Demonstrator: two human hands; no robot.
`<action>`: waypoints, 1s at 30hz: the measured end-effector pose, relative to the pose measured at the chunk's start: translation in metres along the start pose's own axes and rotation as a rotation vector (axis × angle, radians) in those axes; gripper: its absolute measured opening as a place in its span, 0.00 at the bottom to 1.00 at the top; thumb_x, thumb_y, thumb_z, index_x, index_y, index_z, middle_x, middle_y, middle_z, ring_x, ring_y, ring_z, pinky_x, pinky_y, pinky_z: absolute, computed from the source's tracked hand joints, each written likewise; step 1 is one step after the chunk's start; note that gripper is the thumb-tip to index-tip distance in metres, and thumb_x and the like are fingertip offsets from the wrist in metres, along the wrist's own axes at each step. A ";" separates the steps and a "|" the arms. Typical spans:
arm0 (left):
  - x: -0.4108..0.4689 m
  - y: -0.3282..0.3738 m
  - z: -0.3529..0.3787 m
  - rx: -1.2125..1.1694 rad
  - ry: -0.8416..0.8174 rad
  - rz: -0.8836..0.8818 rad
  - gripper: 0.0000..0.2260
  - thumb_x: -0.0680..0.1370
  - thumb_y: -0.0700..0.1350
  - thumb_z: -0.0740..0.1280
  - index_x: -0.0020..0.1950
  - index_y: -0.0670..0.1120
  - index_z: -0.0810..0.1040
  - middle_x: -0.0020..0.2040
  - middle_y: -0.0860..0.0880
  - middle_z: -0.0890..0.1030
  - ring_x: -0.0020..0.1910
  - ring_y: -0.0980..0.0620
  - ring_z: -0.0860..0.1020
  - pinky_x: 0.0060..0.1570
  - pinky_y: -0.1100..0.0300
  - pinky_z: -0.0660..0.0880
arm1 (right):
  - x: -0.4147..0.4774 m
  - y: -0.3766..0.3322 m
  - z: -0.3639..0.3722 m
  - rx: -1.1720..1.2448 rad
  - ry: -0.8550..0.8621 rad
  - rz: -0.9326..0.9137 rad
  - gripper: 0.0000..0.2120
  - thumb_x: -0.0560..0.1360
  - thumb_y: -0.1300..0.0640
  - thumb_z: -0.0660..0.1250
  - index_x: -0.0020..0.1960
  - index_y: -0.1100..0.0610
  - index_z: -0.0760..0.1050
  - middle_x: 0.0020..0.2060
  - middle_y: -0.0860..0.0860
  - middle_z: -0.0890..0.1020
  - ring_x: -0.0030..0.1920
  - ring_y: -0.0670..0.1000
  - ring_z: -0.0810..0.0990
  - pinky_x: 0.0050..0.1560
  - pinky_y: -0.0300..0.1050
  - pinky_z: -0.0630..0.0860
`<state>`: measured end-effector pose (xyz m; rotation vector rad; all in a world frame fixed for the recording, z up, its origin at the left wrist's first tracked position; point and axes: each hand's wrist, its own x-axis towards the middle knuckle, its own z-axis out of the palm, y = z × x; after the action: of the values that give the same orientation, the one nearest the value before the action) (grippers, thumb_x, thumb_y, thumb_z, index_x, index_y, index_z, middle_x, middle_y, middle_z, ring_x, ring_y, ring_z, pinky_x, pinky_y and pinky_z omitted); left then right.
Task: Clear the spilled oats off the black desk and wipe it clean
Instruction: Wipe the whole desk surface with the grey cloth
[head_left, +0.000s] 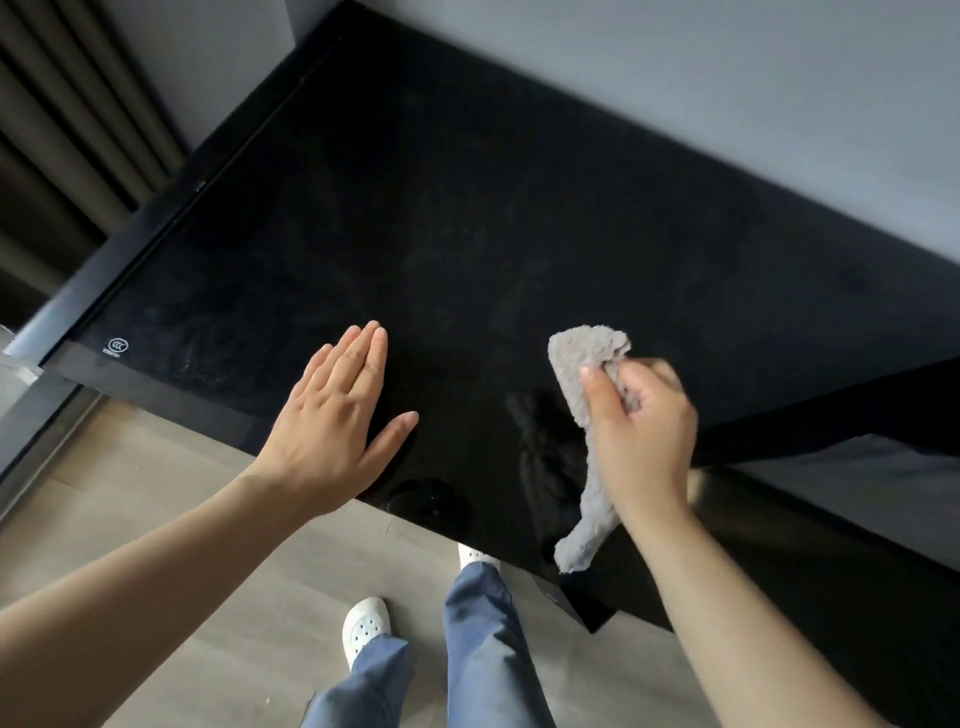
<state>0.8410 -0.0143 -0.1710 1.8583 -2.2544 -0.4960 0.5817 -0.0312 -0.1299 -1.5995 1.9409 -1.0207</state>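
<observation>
Black desk (467, 208) fills the middle of the view, its glossy top running from the near left corner to the far right, against a grey wall (727, 104). Faint dull smears and streaks on the surface, mostly left and centre. Small white logo mark (118, 347) at the near left corner.

Left hand (337, 415) lies flat over the near edge of the top, palm down, four fingers straight and pressed together, thumb spread to the right. Cannot tell whether it touches the surface or hovers just above.

Right hand (644, 431) is to its right, well apart, slightly blurred, fingers curled and thumb clamping a grey cloth (582, 353). Cloth is fluffy and bunched: one end sticks up past the thumb, the other hangs as a tail below the wrist, past the desk's near edge.

Near side: grey wood floor (208, 519), blue trousers (483, 649), two white clogs (363, 623). Dark curtain (62, 130) at far left.
</observation>
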 end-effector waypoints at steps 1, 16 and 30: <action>0.006 0.003 -0.004 -0.026 0.009 0.002 0.37 0.78 0.65 0.44 0.79 0.44 0.44 0.79 0.47 0.48 0.78 0.52 0.43 0.75 0.58 0.42 | 0.019 0.002 -0.003 -0.031 0.006 0.009 0.24 0.75 0.55 0.69 0.27 0.49 0.59 0.34 0.46 0.70 0.31 0.45 0.69 0.33 0.35 0.63; 0.153 0.003 0.012 0.054 0.037 -0.001 0.38 0.77 0.67 0.44 0.79 0.42 0.48 0.79 0.46 0.48 0.77 0.53 0.41 0.74 0.58 0.39 | 0.259 0.044 0.029 -0.211 0.094 -0.075 0.23 0.76 0.53 0.66 0.29 0.54 0.56 0.32 0.50 0.66 0.29 0.48 0.62 0.28 0.35 0.61; 0.196 0.014 0.018 0.080 0.119 -0.007 0.34 0.77 0.61 0.54 0.75 0.41 0.63 0.78 0.45 0.58 0.78 0.48 0.53 0.75 0.50 0.50 | 0.428 0.068 0.078 -0.354 0.051 -0.003 0.17 0.79 0.50 0.63 0.34 0.57 0.67 0.40 0.57 0.76 0.36 0.54 0.69 0.28 0.41 0.57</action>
<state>0.7823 -0.2013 -0.1976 1.8800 -2.2210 -0.2918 0.4882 -0.4587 -0.1769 -1.7729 2.2522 -0.7542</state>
